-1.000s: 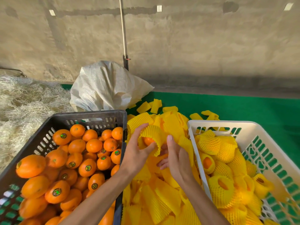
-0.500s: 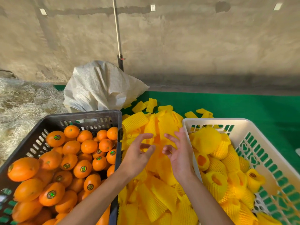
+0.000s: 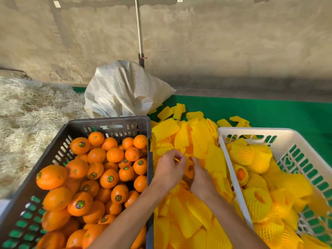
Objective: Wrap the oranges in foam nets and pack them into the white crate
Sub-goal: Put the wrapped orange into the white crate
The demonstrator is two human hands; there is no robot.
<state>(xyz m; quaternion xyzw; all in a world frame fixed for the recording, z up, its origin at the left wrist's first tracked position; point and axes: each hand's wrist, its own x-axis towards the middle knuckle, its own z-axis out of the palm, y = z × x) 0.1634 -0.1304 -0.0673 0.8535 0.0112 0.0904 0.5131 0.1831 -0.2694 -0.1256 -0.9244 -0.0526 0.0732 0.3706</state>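
Both hands down in the loose pile of yellow foam nets [image 3: 188, 212] at centre, between two crates. Left hand [image 3: 168, 169] with fingers curled, pinching a net edge at its fingertips. Right hand [image 3: 201, 178] just beside it at 3 o'clock, fingers buried in the nets; grip not readable. Black crate [image 3: 107, 123] at 9 o'clock, heaped with bare stickered oranges [image 3: 107, 168]. White crate [image 3: 251, 132] at 3 o'clock, holding net-wrapped oranges [image 3: 242, 153]. White woven sack [image 3: 125, 90] at 12 o'clock behind the black crate, on green matting [image 3: 269, 112]. Straw [image 3: 32, 114] at 10 o'clock.
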